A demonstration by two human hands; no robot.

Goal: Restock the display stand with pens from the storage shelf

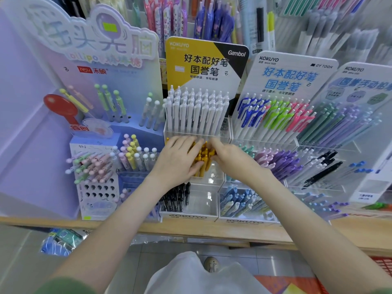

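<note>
Pale wooden shelf edge [191, 230] lies nearest; slim black plastic pens [176, 198] sit just below the left hand [178, 160]. It and the right hand [231, 158] clasp a bundle of mustard-yellow plastic pens [203, 158] between them, over the clear acrylic tiered stand [212, 179]. Light, stiff and probably slick, the pens are best squeezed mid-barrel. White plastic pens [197, 111] stand beyond.

yellow pens [203, 158] | bunched, upright-tilted | middle tier of clear display stand [214, 179], below white pens [197, 111]

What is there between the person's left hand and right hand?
In the head view, a bunch of yellow pens stands between the left hand and the right hand; both hands touch it.
</note>
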